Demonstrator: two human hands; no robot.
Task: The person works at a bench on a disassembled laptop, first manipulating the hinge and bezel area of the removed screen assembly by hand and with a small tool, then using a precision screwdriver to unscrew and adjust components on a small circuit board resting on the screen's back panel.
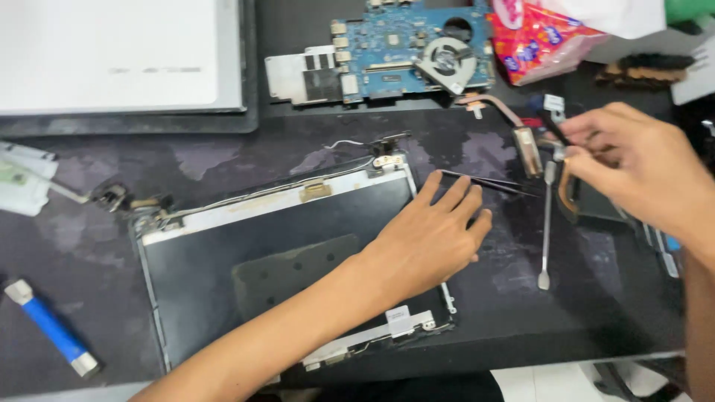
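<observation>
A bare laptop screen panel (223, 253) with metal brackets and thin cables lies on the dark mat. My left hand (428, 238) rests flat on its right edge, fingers spread, holding nothing. Just beyond my fingertips lie black tweezers (484, 181). My right hand (633, 167) hovers at the right with fingers curled around a thin black tool near a copper heat pipe (521, 134). A slim metal spudger (547, 231) lies on the mat between my two hands.
A blue motherboard with fan (402, 52) lies at the back. A white laptop lid (112, 56) is at top left, a red printed packet (536, 37) at top right, a blue-and-silver cylinder (52, 327) at bottom left, a brush (644, 68) at far right.
</observation>
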